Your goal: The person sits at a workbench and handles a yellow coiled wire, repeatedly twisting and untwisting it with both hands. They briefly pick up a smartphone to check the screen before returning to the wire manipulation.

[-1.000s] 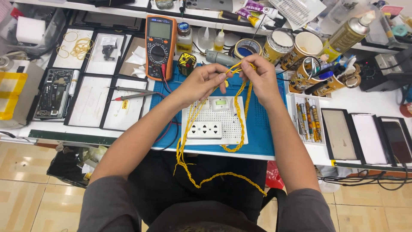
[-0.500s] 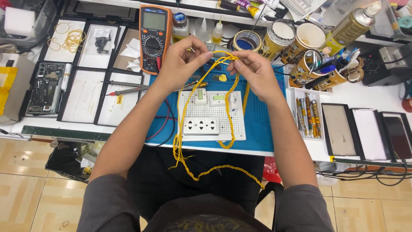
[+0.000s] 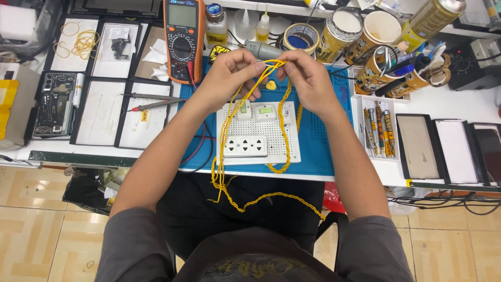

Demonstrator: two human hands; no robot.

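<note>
- Head view: both hands pinch the twisted yellow two-strand wire at its top, left hand and right hand close together.
- The wire's long axis hangs downward toward the person, over the white perforated board with sockets on the blue-matted surface.

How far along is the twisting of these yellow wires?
Done: the length of yellow wire hanging off the table edge is already twisted into a cord. In hand: the left hand and right hand pinch the strands above the white socket board. Left: the strands below the left hand look loose and untwisted.
</note>
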